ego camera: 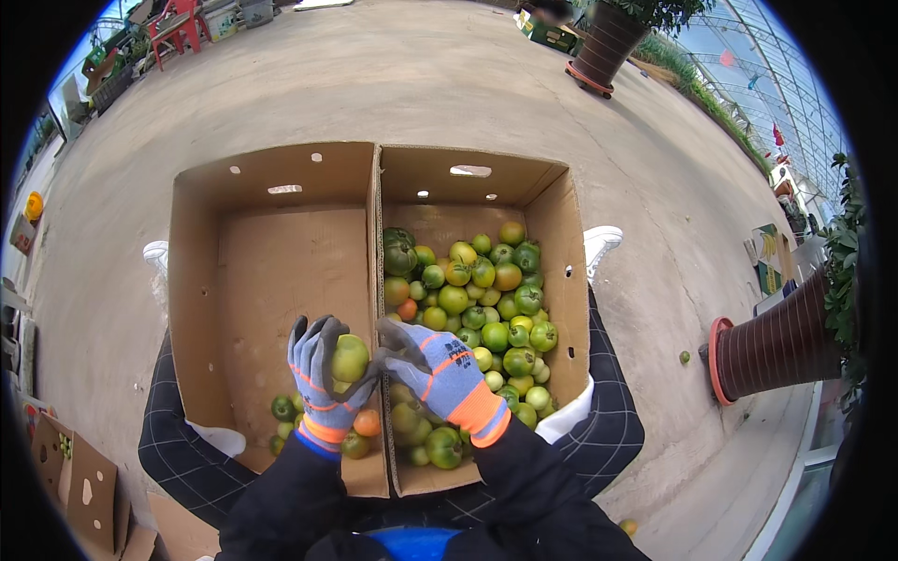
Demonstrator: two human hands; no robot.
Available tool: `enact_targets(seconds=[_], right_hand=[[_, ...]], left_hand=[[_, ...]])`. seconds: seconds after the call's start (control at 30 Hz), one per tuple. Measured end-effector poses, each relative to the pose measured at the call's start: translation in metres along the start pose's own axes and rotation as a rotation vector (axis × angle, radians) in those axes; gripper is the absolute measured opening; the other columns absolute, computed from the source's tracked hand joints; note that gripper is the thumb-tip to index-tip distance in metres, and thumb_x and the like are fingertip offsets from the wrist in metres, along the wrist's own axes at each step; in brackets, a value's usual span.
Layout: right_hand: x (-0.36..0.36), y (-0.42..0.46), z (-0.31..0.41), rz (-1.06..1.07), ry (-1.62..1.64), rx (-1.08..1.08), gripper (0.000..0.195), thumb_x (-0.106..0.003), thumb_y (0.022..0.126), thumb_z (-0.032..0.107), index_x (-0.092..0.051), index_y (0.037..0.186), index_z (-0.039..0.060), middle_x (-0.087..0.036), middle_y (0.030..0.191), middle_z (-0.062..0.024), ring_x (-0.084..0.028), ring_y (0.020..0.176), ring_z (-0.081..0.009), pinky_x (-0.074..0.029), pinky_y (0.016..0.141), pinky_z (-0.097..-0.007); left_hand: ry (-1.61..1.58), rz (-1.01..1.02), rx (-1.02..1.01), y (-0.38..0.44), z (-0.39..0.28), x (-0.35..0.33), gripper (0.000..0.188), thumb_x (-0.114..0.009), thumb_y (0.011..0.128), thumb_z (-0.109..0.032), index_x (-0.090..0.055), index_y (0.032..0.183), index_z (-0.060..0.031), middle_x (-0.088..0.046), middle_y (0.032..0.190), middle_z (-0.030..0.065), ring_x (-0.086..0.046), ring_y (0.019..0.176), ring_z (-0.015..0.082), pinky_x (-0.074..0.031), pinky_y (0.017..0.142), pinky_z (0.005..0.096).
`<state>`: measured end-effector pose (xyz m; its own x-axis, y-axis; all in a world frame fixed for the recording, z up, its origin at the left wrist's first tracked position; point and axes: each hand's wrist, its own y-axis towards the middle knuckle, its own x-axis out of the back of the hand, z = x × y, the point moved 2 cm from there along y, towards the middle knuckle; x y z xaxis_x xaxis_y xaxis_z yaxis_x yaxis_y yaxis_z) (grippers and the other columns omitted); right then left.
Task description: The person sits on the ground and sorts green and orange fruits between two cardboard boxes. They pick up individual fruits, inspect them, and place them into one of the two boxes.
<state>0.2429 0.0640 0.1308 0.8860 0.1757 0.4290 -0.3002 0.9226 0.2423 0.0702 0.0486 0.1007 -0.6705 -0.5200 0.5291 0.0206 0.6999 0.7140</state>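
Observation:
Two cardboard boxes stand side by side before me. In the left box (287, 266), my left hand (324, 375) wears a grey-blue and orange work glove and cradles a yellowish-green tomato (350, 357). Part of what may be a second tomato shows below it, mostly hidden by the fingers. My right hand (449, 375), gloved alike, is over the inner wall, its curled fingertips close to the left hand. Whether it holds anything is hidden. Many green, yellowish and orange tomatoes (494, 336) fill the right box (558, 210). Several more (356, 444) lie at the left box's near end.
Potted plants (779, 340) in brown pots stand at right and far right. A red plastic chair (179, 31) is at the far left. Another cardboard box (91, 484) stands low at left. A loose green tomato (685, 357) lies on the concrete floor (435, 84).

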Motion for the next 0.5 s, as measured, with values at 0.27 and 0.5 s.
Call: enact_targets(seconds=[0.27, 0.5], right_hand=[[0.092, -0.026, -0.126, 0.193, -1.217, -0.791, 0.053, -0.067, 0.08, 0.041, -0.057, 0.126, 0.0168, -0.057, 0.125, -0.0113, -0.057, 0.113, -0.0266, -0.041, 0.09, -0.0443], [0.089, -0.02, -0.124, 0.236, -1.147, -0.91, 0.049, -0.067, 0.08, 0.039, -0.058, 0.122, 0.0153, -0.054, 0.13, -0.0135, -0.057, 0.114, -0.0268, -0.04, 0.093, -0.045]], left_hand=[[0.12, -0.093, 0.358, -0.018, 0.056, -0.007, 0.073, -0.076, 0.072, -0.018, -0.045, 0.135, 0.0008, -0.052, 0.13, 0.0178, -0.045, 0.121, 0.0382, -0.032, 0.105, 0.0471], [0.133, 0.066, 0.269, -0.021, 0.043, -0.01, 0.08, -0.075, 0.072, -0.024, -0.04, 0.139, 0.001, -0.046, 0.138, 0.0174, -0.04, 0.127, 0.0389, -0.027, 0.109, 0.0491]])
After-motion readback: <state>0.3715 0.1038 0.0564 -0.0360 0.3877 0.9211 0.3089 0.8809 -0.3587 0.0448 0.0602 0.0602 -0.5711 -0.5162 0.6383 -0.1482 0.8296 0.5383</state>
